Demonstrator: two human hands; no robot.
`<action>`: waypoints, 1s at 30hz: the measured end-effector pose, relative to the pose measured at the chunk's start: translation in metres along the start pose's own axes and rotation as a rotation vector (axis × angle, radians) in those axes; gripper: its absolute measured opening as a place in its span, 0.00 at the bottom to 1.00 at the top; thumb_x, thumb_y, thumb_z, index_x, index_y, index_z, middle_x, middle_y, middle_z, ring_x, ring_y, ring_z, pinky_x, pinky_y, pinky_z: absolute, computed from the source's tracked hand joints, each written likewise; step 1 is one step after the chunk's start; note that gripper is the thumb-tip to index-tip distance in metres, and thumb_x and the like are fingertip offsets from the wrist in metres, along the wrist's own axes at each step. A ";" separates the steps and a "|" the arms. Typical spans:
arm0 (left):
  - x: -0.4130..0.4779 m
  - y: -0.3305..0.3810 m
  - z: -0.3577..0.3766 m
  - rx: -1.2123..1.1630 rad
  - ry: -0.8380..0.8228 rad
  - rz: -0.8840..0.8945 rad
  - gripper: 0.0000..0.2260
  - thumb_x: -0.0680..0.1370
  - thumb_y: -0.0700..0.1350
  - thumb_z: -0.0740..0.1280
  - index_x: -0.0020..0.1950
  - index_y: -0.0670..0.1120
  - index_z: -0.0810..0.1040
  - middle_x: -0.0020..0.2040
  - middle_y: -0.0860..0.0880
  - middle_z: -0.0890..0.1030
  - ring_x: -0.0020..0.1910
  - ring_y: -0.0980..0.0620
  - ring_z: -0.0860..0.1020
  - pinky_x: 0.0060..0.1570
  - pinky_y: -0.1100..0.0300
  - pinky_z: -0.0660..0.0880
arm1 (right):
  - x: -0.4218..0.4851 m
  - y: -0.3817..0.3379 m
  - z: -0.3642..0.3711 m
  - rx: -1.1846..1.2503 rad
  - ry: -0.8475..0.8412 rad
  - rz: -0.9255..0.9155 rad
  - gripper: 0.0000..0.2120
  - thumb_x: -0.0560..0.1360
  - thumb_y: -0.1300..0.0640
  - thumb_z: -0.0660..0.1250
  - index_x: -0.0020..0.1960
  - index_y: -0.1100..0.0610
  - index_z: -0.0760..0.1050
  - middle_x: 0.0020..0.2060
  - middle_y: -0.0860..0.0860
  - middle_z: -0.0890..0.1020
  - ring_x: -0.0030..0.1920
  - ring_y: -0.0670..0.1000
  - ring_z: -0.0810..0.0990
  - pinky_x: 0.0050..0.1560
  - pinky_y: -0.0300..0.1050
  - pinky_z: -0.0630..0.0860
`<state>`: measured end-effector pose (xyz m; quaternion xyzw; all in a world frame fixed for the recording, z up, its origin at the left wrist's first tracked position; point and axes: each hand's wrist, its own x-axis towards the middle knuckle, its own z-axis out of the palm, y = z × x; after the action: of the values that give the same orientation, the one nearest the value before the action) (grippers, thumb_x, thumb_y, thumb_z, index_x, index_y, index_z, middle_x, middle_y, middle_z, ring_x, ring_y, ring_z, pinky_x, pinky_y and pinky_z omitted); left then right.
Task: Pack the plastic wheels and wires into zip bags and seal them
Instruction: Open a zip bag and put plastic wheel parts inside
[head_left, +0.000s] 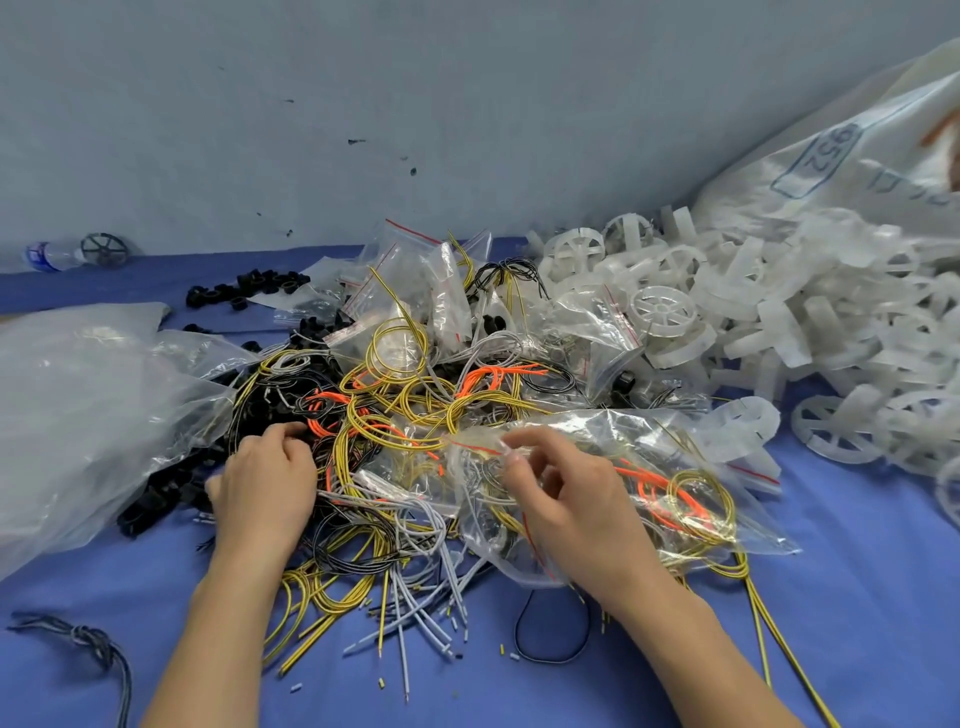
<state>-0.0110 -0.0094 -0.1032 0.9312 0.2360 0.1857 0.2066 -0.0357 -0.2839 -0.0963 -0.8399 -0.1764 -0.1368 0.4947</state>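
- Wires (395, 415): heaped at the centre of the desk (857, 597).
- Zip bag (649, 493): on the wires, right of centre, near side.
- Small bags (441, 291): behind the wires.
- Wheels (779, 312): heaped along the right edge.
- Sack (857, 156): behind the wheels, far right corner.
- Large bag (78, 405): left edge, touching the wires.
- Bottle (49, 255): far left corner.
- Cord (88, 639): near left corner.

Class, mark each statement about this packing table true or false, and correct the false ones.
1. The right hand pinches a zip bag. True.
2. The wheels are piled on the left. False: the wheels lie on the right.
3. A bottle lies at the far left. True.
4. The cloth is red. False: it is blue.
5. The left hand is raised off the table. False: it rests on the wires.
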 end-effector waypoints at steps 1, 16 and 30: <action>-0.001 0.001 0.000 -0.033 0.008 -0.020 0.16 0.80 0.44 0.54 0.63 0.49 0.77 0.57 0.41 0.78 0.57 0.39 0.74 0.62 0.44 0.63 | 0.001 0.000 -0.001 0.066 0.028 0.017 0.04 0.80 0.51 0.65 0.52 0.45 0.78 0.29 0.44 0.76 0.27 0.44 0.71 0.31 0.43 0.68; -0.091 0.093 -0.026 -0.995 -0.244 0.424 0.11 0.79 0.46 0.68 0.60 0.57 0.80 0.53 0.56 0.83 0.52 0.58 0.82 0.52 0.65 0.78 | -0.001 -0.008 0.002 0.018 0.371 -0.028 0.05 0.80 0.48 0.63 0.52 0.46 0.77 0.33 0.44 0.77 0.32 0.46 0.76 0.33 0.43 0.73; -0.082 0.158 0.006 -0.988 -1.020 0.203 0.12 0.82 0.37 0.55 0.53 0.35 0.77 0.44 0.39 0.77 0.45 0.46 0.76 0.43 0.61 0.74 | -0.003 -0.018 0.001 -0.262 0.611 -0.338 0.06 0.77 0.54 0.66 0.49 0.53 0.81 0.31 0.43 0.75 0.37 0.36 0.63 0.46 0.44 0.68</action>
<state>-0.0184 -0.1802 -0.0537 0.7170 -0.0894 -0.1692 0.6702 -0.0461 -0.2754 -0.0839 -0.7754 -0.1378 -0.4825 0.3833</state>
